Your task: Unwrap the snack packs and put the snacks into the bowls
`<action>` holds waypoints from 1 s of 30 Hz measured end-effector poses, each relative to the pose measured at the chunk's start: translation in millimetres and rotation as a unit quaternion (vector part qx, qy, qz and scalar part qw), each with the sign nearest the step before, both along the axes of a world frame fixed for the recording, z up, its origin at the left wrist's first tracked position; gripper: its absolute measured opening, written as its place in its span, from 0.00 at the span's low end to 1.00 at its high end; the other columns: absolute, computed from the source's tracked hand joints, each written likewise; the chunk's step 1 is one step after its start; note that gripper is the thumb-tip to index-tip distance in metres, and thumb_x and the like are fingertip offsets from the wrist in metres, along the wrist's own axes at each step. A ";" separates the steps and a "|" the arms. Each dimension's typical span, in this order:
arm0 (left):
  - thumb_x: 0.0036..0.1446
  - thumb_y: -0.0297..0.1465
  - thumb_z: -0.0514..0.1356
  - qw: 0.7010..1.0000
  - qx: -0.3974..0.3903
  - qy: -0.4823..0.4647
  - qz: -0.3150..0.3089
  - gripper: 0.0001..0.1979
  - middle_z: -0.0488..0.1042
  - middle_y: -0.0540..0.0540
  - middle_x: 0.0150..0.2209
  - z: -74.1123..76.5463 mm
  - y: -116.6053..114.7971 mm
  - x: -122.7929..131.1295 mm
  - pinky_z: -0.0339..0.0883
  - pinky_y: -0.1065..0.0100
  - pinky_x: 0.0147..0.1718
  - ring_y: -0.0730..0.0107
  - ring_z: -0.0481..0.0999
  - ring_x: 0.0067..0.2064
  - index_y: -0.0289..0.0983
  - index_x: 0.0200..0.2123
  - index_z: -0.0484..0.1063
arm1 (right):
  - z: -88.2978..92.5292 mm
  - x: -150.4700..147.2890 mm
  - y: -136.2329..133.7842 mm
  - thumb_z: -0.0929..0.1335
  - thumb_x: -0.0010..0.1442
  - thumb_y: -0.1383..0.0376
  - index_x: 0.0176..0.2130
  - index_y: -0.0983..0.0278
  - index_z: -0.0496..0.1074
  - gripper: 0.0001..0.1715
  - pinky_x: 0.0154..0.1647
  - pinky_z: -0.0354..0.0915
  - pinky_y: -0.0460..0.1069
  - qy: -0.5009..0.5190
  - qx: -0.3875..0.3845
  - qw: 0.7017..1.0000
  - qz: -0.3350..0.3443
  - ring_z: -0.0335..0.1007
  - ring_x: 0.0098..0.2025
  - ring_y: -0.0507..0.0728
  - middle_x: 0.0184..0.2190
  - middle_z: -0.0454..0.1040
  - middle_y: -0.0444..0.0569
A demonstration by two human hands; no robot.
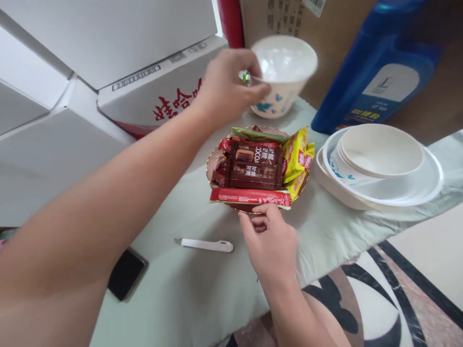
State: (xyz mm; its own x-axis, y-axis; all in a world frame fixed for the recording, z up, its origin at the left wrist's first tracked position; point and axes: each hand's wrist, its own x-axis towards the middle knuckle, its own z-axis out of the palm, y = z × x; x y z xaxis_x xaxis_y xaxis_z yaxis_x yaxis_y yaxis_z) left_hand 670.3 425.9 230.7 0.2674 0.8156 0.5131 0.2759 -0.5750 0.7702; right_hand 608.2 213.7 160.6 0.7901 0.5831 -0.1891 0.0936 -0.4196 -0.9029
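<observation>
My left hand (227, 89) reaches forward and grips the near rim of a white paper cup (285, 72) with blue marks, which is tilted. My right hand (269, 241) is at the near edge of a gold-rimmed plate (249, 208), fingers curled and pinching its rim beside a long red packet (249, 196). The plate is piled with snack packets: brown chocolate wafers (255, 164), yellow packets (297, 159) on the right and a green one at the back.
A stack of white bowls and plates (379, 168) sits to the right. A blue jug (379, 67) and a cardboard box stand behind. White cartons (108, 72) fill the left. A white pen-like tool (206, 244) and a black phone (126, 273) lie on the pale cloth.
</observation>
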 end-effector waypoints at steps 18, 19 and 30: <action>0.39 0.30 0.77 0.903 0.152 0.336 -0.222 0.20 0.68 0.42 0.50 -44.6 14.3 107.9 0.63 0.44 0.59 0.41 0.63 0.62 0.35 0.19 0.66 | 0.7 -0.2 1.4 0.67 0.58 0.55 0.33 0.57 0.67 0.09 0.28 0.60 0.50 0.047 0.012 0.998 0.034 0.78 0.26 0.60 0.24 0.80 0.42; 0.40 0.32 0.77 0.899 0.156 0.341 -0.225 0.21 0.69 0.42 0.49 -45.8 16.3 109.4 0.63 0.44 0.60 0.41 0.61 0.63 0.36 0.19 0.66 | 0.7 -0.3 1.5 0.66 0.59 0.55 0.33 0.57 0.67 0.09 0.28 0.60 0.49 0.047 0.014 0.998 0.036 0.78 0.26 0.60 0.24 0.80 0.42; 0.51 0.24 0.72 0.846 0.101 0.515 -0.097 0.15 0.76 0.40 0.53 -20.7 55.0 118.2 0.63 0.54 0.63 0.53 0.70 0.62 0.35 0.43 0.78 | -9.1 1.0 0.4 0.69 0.61 0.59 0.31 0.58 0.69 0.08 0.22 0.54 0.47 -0.068 0.050 0.995 0.043 0.76 0.20 0.57 0.20 0.78 0.38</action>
State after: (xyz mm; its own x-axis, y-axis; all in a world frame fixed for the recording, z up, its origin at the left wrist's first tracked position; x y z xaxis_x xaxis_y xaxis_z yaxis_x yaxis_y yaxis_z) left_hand 788.5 481.0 210.0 0.7761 0.6286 0.0507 0.6259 -0.7776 0.0600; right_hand 609.2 214.2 151.5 0.7502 0.6609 -0.0214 0.2500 -0.3134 -0.9161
